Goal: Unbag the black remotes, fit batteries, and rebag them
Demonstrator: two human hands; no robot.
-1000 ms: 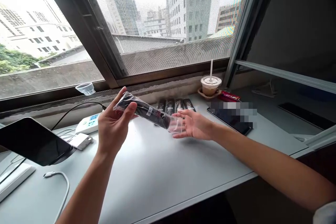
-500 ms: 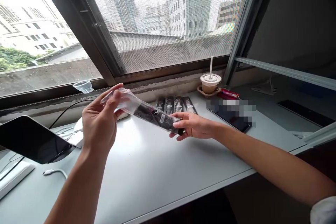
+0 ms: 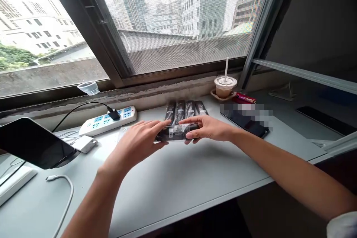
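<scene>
A black item in a clear plastic bag (image 3: 175,132) lies flat on the grey desk (image 3: 178,178). My left hand (image 3: 139,142) rests on its left part with fingers stretched flat over the bag. My right hand (image 3: 208,128) pinches the bag's right end between thumb and fingers. Just behind it, several similar bagged black items (image 3: 185,108) lie in a row against the wall under the window.
A white power strip (image 3: 107,119) with a black plug, a white adapter (image 3: 85,143) and cable (image 3: 63,189) lie at the left near a dark tablet (image 3: 30,145). An iced drink cup (image 3: 224,86), a red packet (image 3: 244,98) and a phone (image 3: 245,121) are at the right.
Both hands brought the bagged item down from the air onto the desk. My left hand changed from pinching the bag's top to lying flat over it.
</scene>
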